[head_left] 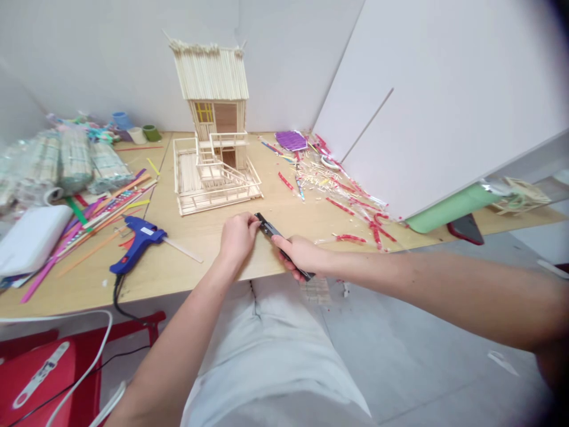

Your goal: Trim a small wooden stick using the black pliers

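My right hand (301, 255) is wrapped round a long, narrow black hand tool (268, 228), whose exact kind I cannot make out. The tool slants away from me, its far end at the fingertips of my left hand (239, 236). Those left fingers are pinched together near the table's front edge; whatever they hold is too small or hidden to name. Beyond both hands stands a model house (211, 74) built of thin pale sticks, with a slatted roof, a stair and a railed base. To the left lies a blue glue gun (141, 240) with a clear glue stick (183, 249) in its back.
Bagged stick bundles (75, 155), coloured strips (95, 216) and a white box (33, 238) crowd the left side. Stick offcuts and red wrappers (340, 206) litter the right, near a purple woven piece (291, 140). A green roll (451, 206) and phone (466, 230) lie farther right.
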Demonstrator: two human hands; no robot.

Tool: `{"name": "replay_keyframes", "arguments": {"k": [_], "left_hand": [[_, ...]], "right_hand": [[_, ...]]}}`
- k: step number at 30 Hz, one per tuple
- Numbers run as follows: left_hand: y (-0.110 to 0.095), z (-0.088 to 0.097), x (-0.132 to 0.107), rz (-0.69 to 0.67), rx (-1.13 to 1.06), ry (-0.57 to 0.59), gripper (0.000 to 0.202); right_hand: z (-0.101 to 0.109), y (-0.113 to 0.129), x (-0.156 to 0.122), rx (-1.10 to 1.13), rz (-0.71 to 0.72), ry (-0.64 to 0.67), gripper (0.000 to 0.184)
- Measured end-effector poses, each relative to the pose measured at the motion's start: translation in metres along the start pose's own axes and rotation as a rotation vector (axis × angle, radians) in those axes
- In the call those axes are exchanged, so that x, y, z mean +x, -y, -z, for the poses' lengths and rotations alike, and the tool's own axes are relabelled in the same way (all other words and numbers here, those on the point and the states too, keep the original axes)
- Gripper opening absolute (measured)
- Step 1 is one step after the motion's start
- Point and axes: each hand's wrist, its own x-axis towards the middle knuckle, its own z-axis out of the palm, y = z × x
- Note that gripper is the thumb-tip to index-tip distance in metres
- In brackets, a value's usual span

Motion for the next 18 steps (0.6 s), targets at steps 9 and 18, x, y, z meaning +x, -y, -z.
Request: {"name": "replay_keyframes", "arguments": {"k": [9,18], "left_hand": [[0.0022,-0.0020,-0.0021,-0.013,-0.005,-0.014,0.013],[0.0033,-0.0019,-0.0024,-0.028,-0.009,-0.020,0.012]], "right_hand": [[-0.0049,0.0008,-0.0028,-0.116,0.021,-0.087,0.049],[-0.0064,-0.0019,-0.0001,-0.167,0.025,-0.120,0.049]]}}
